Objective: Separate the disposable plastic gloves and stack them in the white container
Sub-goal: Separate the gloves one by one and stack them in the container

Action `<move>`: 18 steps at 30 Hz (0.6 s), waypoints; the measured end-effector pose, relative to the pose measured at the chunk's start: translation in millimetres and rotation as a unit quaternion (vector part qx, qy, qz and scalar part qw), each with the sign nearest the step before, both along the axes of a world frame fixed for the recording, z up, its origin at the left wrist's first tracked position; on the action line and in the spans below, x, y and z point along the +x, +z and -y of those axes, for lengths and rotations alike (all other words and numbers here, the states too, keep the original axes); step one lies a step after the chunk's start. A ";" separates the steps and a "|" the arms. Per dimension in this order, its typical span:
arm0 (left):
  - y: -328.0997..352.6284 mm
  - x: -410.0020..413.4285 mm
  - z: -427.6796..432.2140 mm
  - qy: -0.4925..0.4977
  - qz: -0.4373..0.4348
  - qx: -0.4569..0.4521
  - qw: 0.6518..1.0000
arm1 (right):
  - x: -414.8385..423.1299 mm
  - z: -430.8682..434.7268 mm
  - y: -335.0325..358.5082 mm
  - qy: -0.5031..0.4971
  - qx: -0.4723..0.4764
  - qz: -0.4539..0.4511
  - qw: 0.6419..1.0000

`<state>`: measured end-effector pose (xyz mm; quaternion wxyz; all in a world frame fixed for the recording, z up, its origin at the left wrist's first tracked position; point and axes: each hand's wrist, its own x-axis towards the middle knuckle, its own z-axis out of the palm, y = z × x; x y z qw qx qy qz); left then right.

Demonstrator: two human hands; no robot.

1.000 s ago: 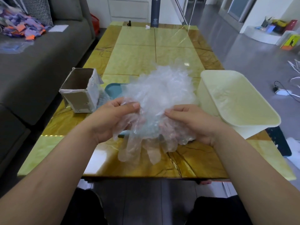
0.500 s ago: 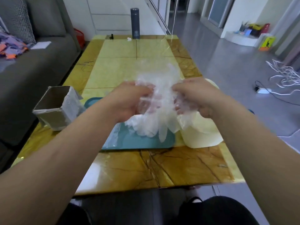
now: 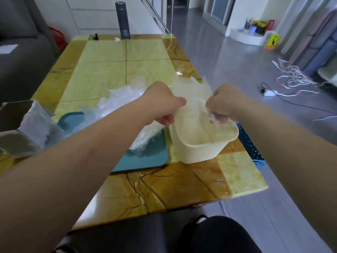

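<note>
on a marbled yellow table (image 3: 145, 189), centre frame, left hand (image 3: 160, 102) and right hand (image 3: 225, 101) each pinch a glove (image 3: 191, 94) taut above the container (image 3: 200, 148); it looks best lowered flat, clear of the pile (image 3: 118, 99) at left.

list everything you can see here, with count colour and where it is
table: one, yellow and brown marble pattern, centre
white container: one, cream white, table's near right
teal tray: one, teal, left of the container
glove pile: one heap, clear, on the tray
held glove: one it seems, clear, stretched above the container
cardboard box: one, brown and grey, open, table's left edge
flask: one, dark grey, upright at table's far end
cables: a tangle, white, floor at right
left hand: grips the glove's left edge
right hand: grips its right edge
</note>
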<state>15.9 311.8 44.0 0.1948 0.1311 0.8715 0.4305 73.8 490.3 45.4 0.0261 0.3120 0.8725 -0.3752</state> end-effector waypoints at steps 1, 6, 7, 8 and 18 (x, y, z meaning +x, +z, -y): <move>-2.0 0.3 2.3 -0.015 -0.031 -0.039 0.999 | -2.6 1.5 -1.2 0.007 0.023 0.012 1.000; -15.1 -1.1 -5.5 -0.038 -0.096 -0.068 0.992 | -7.0 8.0 2.3 0.053 0.203 0.012 0.978; -17.4 -3.5 -9.1 -0.029 -0.104 -0.067 0.992 | -5.9 6.9 6.5 0.059 0.246 0.008 0.967; -18.5 -6.5 -11.7 -0.022 -0.114 -0.075 0.990 | -4.8 6.5 11.1 0.066 0.283 0.001 0.957; -24.6 -9.8 9.1 0.010 -0.147 -0.049 0.988 | -20.4 57.8 -23.9 0.266 0.208 0.215 0.916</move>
